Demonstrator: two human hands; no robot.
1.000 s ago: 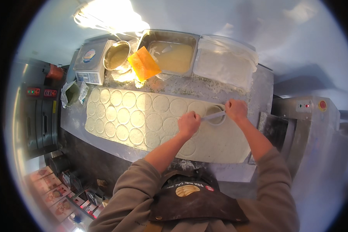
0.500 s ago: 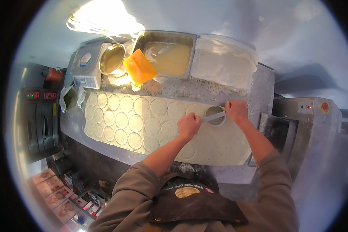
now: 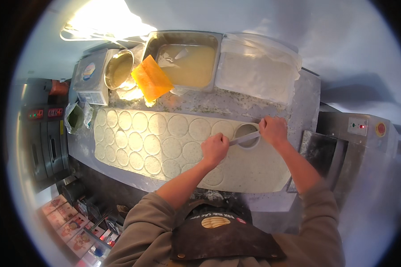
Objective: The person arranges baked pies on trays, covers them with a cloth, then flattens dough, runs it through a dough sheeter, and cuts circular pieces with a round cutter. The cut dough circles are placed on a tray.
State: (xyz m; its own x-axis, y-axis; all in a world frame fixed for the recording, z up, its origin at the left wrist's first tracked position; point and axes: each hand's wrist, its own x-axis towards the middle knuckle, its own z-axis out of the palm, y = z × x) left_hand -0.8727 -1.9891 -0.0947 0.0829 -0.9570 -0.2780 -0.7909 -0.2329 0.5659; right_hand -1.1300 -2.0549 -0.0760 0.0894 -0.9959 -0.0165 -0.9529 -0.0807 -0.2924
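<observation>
A wide sheet of pale, speckled dough (image 3: 258,171) lies across the table, marked with rows of round cuts over its left and middle parts. Toward its far right a round metal dough cutter (image 3: 245,138) stands on the sheet, a flat bar handle crossing its ring. My left hand (image 3: 215,148) is closed around the left end of that bar. At the other end, slightly farther away, my right hand (image 3: 273,130) grips it too. Fingers partly cover both bar ends. Whether the ring has cut fully through the dough cannot be seen.
Along the back stand a boxy container (image 3: 92,73), a metal pot (image 3: 119,70), an orange-yellow scraper-like sheet (image 3: 151,79), a steel pan of yellowish liquid (image 3: 218,62) and a plastic-lined tray of white powder (image 3: 256,73). A steel machine (image 3: 365,147) with buttons borders the right.
The view has shifted slightly, so the table's back items appear farther left. Both hands keep their grip on the cutter, which stays at about the same spot on the dough.
</observation>
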